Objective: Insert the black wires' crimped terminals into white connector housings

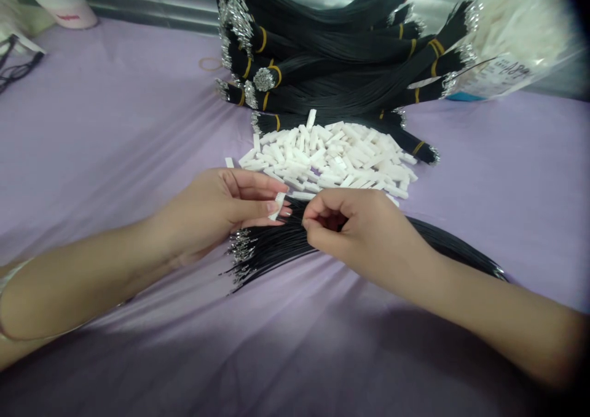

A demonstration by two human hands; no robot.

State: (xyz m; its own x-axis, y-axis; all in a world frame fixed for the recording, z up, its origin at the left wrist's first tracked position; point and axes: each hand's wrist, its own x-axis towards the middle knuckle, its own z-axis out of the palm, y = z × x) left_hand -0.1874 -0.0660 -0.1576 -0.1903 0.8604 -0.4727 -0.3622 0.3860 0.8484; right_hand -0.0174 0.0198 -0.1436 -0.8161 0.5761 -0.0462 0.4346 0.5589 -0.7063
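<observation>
Between the thumb and fingers of my left hand [216, 205] is a small white connector housing [277, 207], tilted, with black wires coming out of its right side. My right hand [359, 220] is closed in a pinch just right of the housing, at a thin black wire whose end I cannot make out clearly. Under both hands lies a loose bundle of black wires [276, 251], its silvery metal terminals fanned out at the left. Just beyond the hands is a pile of white connector housings [341, 156].
Banded bundles of black wire [332, 67] are stacked behind the pile. A clear plastic bag [520, 54] of white pieces stands at the back right. A white and pink container [64, 2] and black cord-like items [18, 67] are at the back left, on a purple cloth [138, 110].
</observation>
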